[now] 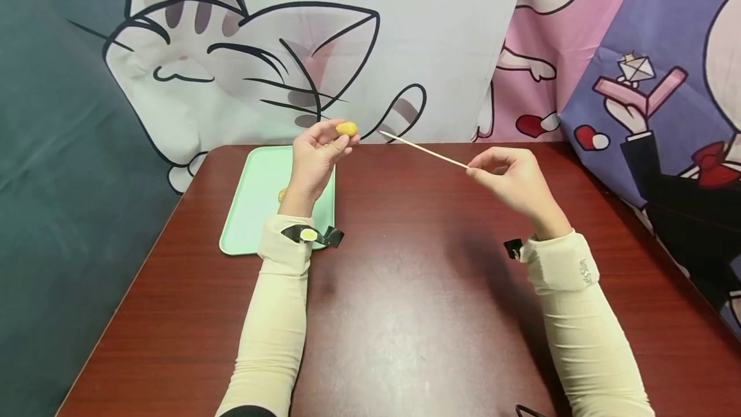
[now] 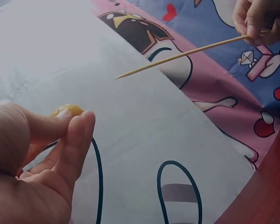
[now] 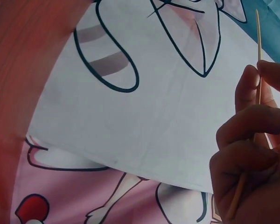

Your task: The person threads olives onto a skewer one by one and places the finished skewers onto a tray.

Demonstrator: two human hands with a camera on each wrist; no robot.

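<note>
My left hand (image 1: 315, 158) is raised above the green tray and pinches a small yellow rounded lump (image 1: 347, 129) between thumb and fingertips. In the left wrist view the thumb and fingers cover most of the yellow lump (image 2: 71, 110). Off to the right, my right hand (image 1: 512, 182) holds a thin wooden skewer (image 1: 425, 150) between thumb and fingers. The skewer's pointed tip (image 2: 121, 76) aims toward the left hand, with a gap between it and the lump. In the right wrist view, curled fingers (image 3: 252, 126) surround the skewer's lower length.
A light green tray (image 1: 246, 224) lies on the left of the brown table (image 1: 393, 314). On it, partly hidden by the left wrist, is another yellow piece (image 1: 282, 194). Cartoon-printed cloth (image 1: 451, 31) hangs behind and beside the table. A dark cable (image 1: 527, 410) shows at the front edge.
</note>
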